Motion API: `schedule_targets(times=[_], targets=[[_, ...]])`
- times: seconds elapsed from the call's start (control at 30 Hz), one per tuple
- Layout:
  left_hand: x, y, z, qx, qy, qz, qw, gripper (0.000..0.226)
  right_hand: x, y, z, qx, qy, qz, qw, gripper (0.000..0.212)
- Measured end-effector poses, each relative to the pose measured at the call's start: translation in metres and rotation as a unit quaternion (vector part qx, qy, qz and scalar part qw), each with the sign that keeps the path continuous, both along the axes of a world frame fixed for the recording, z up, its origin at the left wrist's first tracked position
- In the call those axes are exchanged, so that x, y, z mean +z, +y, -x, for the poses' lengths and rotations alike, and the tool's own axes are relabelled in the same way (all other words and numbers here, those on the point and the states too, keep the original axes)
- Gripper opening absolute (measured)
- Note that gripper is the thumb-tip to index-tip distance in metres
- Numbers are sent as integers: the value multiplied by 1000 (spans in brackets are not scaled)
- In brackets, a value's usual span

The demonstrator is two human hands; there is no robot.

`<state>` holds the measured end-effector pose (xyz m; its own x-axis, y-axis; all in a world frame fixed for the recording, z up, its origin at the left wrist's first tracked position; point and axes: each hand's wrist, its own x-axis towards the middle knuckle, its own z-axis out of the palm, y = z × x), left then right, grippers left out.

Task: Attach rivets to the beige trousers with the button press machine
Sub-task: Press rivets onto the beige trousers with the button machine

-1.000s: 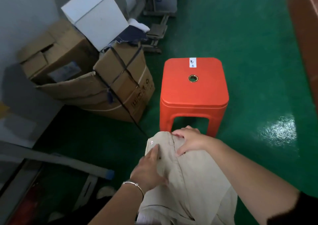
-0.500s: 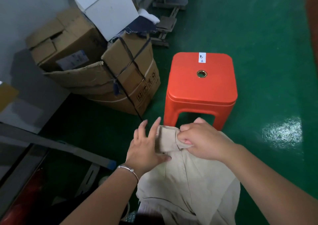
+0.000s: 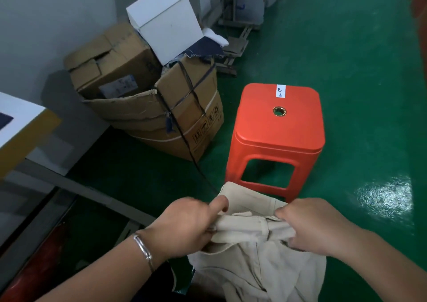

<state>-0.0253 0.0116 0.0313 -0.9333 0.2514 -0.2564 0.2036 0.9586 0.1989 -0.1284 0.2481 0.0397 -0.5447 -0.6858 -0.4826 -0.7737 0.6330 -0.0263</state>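
Head view, the only view supplied. The beige trousers (image 3: 251,251) are gathered in the person's lap at the bottom edge of the frame, waistband end uppermost, just in front of the near legs of the red stool (image 3: 277,126), which stands on the green floor (image 3: 346,70).

Change noted: a second ago both hands lay nearly flat on the folded cloth; half a second ago the right hand had begun to pinch the upper edge while the left was spread open beside it. Now both hands have closed on the fabric. The left hand (image 3: 184,225) grips a bunched fold at the left of the waistband, index finger extended along the cloth. The right hand (image 3: 316,227) clenches the right part of the same band, fingers curled under. The band is drawn between them, and the fold has opened.

Judgement: the garment is being opened and oriented to find a rivet position. No rivet is visible on the cloth, and the button press machine is not identifiable in frame; a white and yellow surface (image 3: 20,126) at the left edge may belong to the workstation, but this cannot be confirmed. Riveting appears not yet begun here.

Surroundings: stacked cardboard boxes (image 3: 161,107) and a white box (image 3: 166,22) against the wall, behind and left of the stool.
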Motion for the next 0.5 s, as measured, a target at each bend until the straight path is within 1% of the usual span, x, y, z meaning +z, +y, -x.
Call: schedule_targets(times=[0.03, 0.07, 0.1, 0.13, 0.17, 0.2, 0.23, 0.27, 0.3, 0.33, 0.37, 0.43, 0.5], targets=[[10, 1, -6, 36, -14, -26, 999, 38, 9, 2, 0, 7, 28, 14, 999, 22], [22, 0, -10, 64, -37, -60, 995, 36, 19, 4, 1, 2, 37, 32, 999, 22], [36, -2, -12, 80, -71, -102, 989, 27, 32, 6, 1, -4, 39, 64, 997, 19], [50, -6, -14, 95, -105, -148, 979, 17, 47, 5, 2, -10, 18, 97, 995, 17], [66, -13, -16, 117, -136, -201, 963, 11, 65, 2, 3, -11, -21, 132, 991, 16], [83, -21, -20, 141, -162, -261, 941, 12, 84, -3, 4, -18, -76, 164, 983, 14], [100, -30, -25, 160, -189, -326, 912, 9, 102, -8, 5, -33, -134, 203, 969, 10], [117, -40, -32, 170, -216, -391, 879, 4, 118, -15, 6, -47, -189, 250, 948, 8], [135, -49, -42, 173, -231, -449, 846, 8, 134, -24, 6, -57, -239, 292, 925, 12], [152, -57, -53, 183, -235, -499, 814, 19, 148, -34, 5, -66, -275, 323, 903, 17], [167, -65, -66, 196, -223, -536, 790, 26, 159, -46, 2, -73, -312, 349, 880, 18], [189, -76, -92, 245, -168, -578, 760, 32, 178, -73, -8, -87, -420, 379, 820, 15], [210, -86, -126, 316, -90, -585, 742, 37, 192, -104, -20, -50, -510, 380, 770, 23]])
